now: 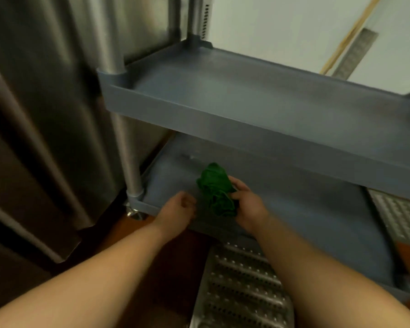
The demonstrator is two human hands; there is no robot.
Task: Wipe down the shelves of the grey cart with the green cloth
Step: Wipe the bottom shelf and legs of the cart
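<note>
The grey cart fills the right half of the head view, with a middle shelf above and a bottom shelf below. A bunched green cloth sits over the bottom shelf near its front left. My right hand grips the cloth from its right side. My left hand hovers just left of the cloth over the shelf's front rim, fingers loosely curled, holding nothing.
A stainless steel cabinet stands close on the left. A round metal cart post rises at the front left corner above a caster. Perforated metal grates lie on the brown floor in front and at right.
</note>
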